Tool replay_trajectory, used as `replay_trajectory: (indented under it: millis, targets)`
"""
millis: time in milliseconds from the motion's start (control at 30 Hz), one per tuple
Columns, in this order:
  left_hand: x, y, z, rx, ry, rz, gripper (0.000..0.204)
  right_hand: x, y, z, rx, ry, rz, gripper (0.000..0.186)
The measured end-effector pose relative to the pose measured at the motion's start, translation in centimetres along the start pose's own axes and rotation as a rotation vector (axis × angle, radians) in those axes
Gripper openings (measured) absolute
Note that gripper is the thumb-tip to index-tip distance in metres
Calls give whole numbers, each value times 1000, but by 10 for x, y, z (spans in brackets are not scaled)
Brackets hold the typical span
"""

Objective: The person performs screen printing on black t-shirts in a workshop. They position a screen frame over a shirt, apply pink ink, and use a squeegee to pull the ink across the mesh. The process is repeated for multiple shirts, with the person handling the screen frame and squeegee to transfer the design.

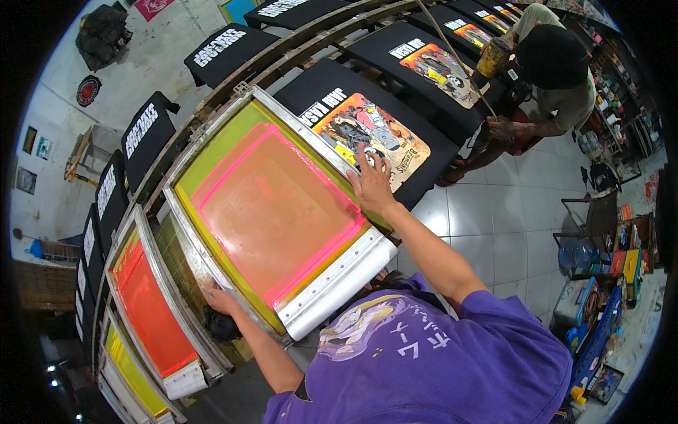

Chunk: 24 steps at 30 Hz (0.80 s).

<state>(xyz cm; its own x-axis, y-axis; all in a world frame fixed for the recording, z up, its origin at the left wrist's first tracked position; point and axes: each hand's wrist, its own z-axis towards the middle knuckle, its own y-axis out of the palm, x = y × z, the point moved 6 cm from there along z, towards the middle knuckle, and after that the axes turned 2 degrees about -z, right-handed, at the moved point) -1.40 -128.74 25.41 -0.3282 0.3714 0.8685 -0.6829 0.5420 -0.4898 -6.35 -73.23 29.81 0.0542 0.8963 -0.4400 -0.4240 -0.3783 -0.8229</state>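
A silkscreen with a metal frame [181, 230] lies in front of me, its yellow mesh bearing a pink-edged rectangle of ink [265, 205]. My right hand [373, 182] is open at the frame's far right side, fingers spread over the colourful print on a black T-shirt [438, 159]. Whether the fingertips press on the print is unclear. My left hand [224, 300] sits low beside the frame's left rail, fingers stretched out and partly hidden. Close by it is a dark rounded thing [222, 324] I cannot make out. A white bar [339, 283] runs along the screen's near edge.
On the left stand further screens, one with red ink [155, 311] and one yellow [133, 367]. Black shirts [222, 53] line the curved rack. At the upper right a co-worker [554, 78] holds a yellow-and-black tool [494, 60]. A chair [593, 219] and shelving are at right.
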Motion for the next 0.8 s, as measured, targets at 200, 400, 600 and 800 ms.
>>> replay_trajectory:
  millis: [200, 400, 600, 800]
  targets:
    - [-4, 0, 3, -2, 16, -22, 70, 0, 13, 10, -191, -52, -107, 79]
    - [0, 0, 1, 6, 11, 20, 70, -5, 6, 8, -151, -94, -93, 81]
    - [0, 0, 0, -2, -43, 12, 70, -6, 2, 8, -109, -84, -83, 77]
    - [2, 0, 1, -3, -9, 16, 69, -6, 0, 8, -112, -74, -89, 77]
